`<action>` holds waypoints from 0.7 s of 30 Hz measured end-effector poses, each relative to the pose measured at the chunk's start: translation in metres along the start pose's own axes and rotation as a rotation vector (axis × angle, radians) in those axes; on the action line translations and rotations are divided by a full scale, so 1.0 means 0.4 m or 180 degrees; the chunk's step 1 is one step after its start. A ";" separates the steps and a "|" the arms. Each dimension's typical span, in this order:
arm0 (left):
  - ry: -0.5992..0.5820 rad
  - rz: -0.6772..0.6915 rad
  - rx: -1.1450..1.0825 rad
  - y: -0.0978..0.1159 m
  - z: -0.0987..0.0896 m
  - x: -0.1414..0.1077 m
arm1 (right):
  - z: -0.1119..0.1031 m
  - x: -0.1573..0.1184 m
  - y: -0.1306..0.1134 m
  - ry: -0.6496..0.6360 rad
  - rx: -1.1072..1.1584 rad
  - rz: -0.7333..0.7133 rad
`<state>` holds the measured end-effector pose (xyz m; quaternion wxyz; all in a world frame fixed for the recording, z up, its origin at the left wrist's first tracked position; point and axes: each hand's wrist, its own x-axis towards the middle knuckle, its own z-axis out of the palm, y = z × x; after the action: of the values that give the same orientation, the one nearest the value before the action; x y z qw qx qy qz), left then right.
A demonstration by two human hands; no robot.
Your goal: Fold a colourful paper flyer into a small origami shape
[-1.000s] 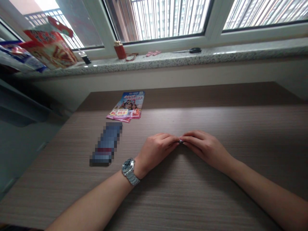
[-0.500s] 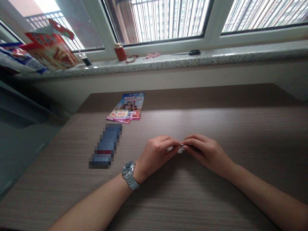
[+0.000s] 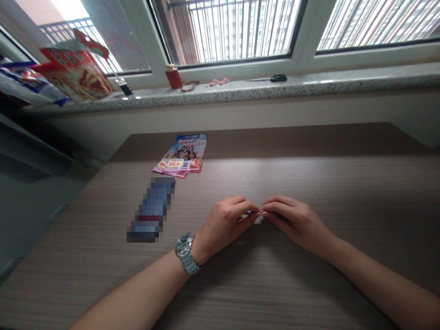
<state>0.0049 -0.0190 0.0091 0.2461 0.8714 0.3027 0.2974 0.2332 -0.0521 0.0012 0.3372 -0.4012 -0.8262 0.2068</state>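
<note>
My left hand (image 3: 230,220), with a metal watch (image 3: 187,252) at the wrist, is closed in a pinch above the table (image 3: 261,293). A small, thin, shiny piece (image 3: 252,212) shows between its thumb and fingers; its kind is too small to tell. My right hand (image 3: 295,217) is pinched too, its fingertips meeting those of the left at the same piece. Most of the piece is hidden by the fingers of both hands.
Left of my hands lies a blurred-out phone-like slab (image 3: 153,208), with printed leaflets (image 3: 185,153) beyond it. On the granite sill (image 3: 240,91) are scissors (image 3: 277,78), pink bits (image 3: 220,82), a red lighter-like object (image 3: 173,77) and food packages (image 3: 75,71).
Both hands stay together with their fingertips meeting. More of the thin piece now shows inside the left pinch, and less between the two hands. The whole view has shifted slightly.
</note>
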 end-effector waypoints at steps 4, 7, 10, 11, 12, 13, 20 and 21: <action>0.0030 0.0039 0.0000 -0.004 0.001 -0.002 | 0.000 0.000 0.002 0.0027 0.0017 0.0072; 0.0084 0.0049 -0.0007 -0.007 0.003 -0.003 | 0.001 -0.001 0.005 0.0034 0.0083 0.0179; 0.0078 0.0020 -0.0021 -0.007 0.002 0.000 | 0.001 -0.003 0.005 0.0034 0.0141 0.0236; 0.0082 0.0024 -0.0015 -0.006 0.002 0.001 | 0.001 -0.003 0.005 0.0039 0.0149 0.0238; 0.0088 0.0033 -0.0006 -0.005 0.001 0.002 | 0.000 -0.004 0.004 0.0048 0.0153 0.0237; 0.0109 0.0034 0.0008 -0.004 0.000 0.003 | -0.001 -0.004 0.003 0.0064 0.0158 0.0232; 0.0098 0.0032 0.0068 -0.007 -0.003 0.000 | -0.014 -0.004 0.003 0.0114 0.0148 0.0189; 0.0090 0.0030 0.0071 -0.008 -0.003 -0.001 | -0.014 -0.004 0.004 0.0107 0.0137 0.0167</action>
<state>0.0028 -0.0168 0.0078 0.2306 0.8712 0.3054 0.3074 0.2389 -0.0522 0.0037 0.3540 -0.4188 -0.8050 0.2266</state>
